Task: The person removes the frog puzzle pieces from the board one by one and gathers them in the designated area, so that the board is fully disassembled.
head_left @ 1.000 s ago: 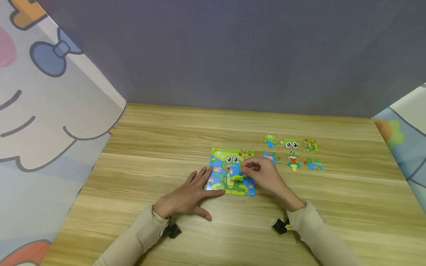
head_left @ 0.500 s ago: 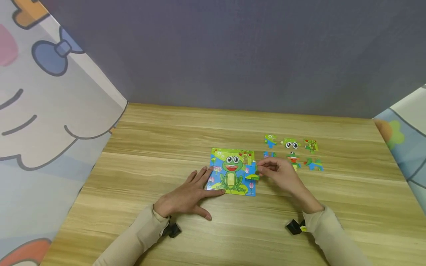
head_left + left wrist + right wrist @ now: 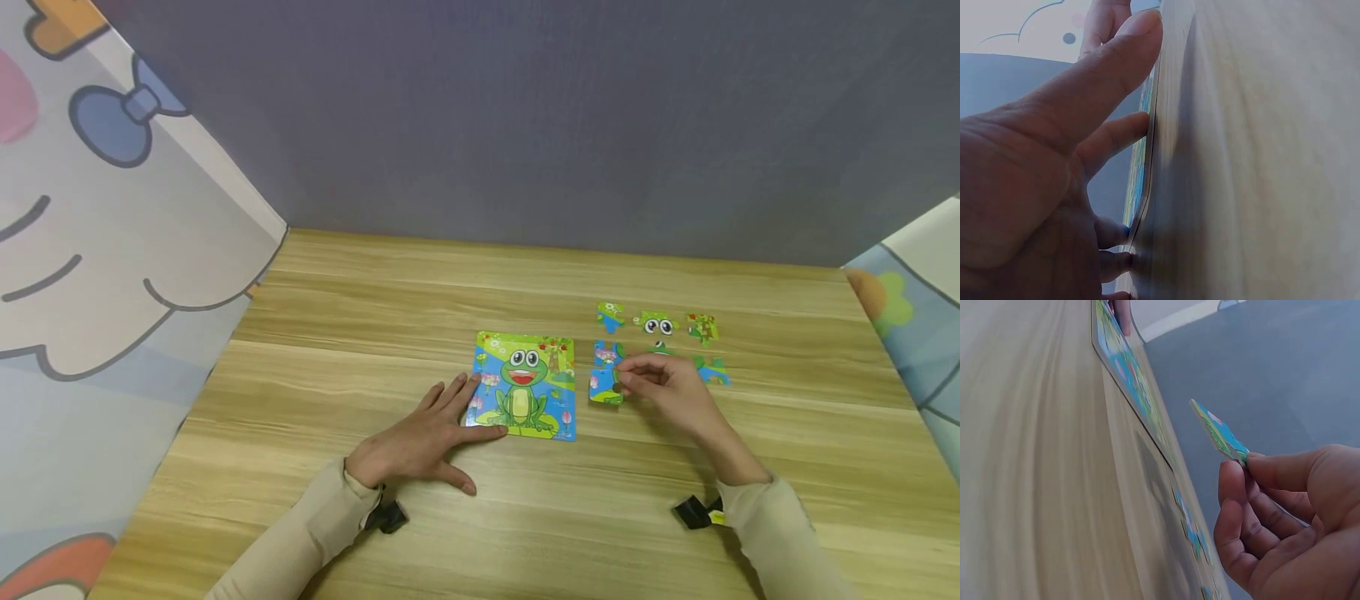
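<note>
Between thumb and fingertips, my right hand (image 3: pixel 667 392) pinches a blue and green puzzle piece (image 3: pixel 602 387). In the right wrist view that puzzle piece (image 3: pixel 1219 431) is held up above the tabletop. The head view shows it just below a loose puzzle piece (image 3: pixel 606 352) with a pink flower. My left hand (image 3: pixel 420 442) lies with fingers spread, fingertips at the left and lower edges of a square frog puzzle board (image 3: pixel 536 383). The left wrist view has the thumb (image 3: pixel 1104 69) raised off the board.
Several loose pieces lie right of the board. Among them are an eyes piece (image 3: pixel 657 326), an apple tree piece (image 3: pixel 702 329) and a flower corner piece (image 3: pixel 611 317). My right hand partly covers the middle of the lower row. A grey panel (image 3: pixel 525 125) stands behind the wooden table (image 3: pixel 360 317).
My right hand has carried the puzzle piece rightward from over the frog board to beside the lower row of loose pieces. My left hand stays in place.
</note>
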A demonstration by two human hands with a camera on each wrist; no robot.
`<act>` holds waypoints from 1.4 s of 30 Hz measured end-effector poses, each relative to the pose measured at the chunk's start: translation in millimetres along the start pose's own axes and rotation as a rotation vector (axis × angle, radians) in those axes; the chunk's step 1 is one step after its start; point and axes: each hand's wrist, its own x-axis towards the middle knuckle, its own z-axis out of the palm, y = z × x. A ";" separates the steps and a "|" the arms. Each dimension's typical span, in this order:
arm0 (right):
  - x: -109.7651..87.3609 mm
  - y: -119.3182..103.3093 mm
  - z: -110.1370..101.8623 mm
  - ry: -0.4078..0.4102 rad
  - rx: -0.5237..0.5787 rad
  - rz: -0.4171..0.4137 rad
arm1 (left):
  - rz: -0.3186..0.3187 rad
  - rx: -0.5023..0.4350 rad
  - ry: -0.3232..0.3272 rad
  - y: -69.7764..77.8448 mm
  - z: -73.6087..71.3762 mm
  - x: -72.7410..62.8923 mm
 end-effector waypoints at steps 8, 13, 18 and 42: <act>-6.3 12.7 -14.3 0.013 -0.007 0.053 | -0.001 0.003 -0.006 0.3 0.0 0.9; -7.0 19.3 -16.6 0.009 -0.017 0.065 | -0.001 0.008 -0.004 0.2 0.3 1.4; -6.4 20.9 -15.0 -0.036 0.009 0.073 | 0.003 0.005 0.003 0.0 0.5 1.9; -5.9 21.3 -2.8 -0.008 -0.230 -0.041 | 0.007 0.001 0.013 -2.3 0.6 0.8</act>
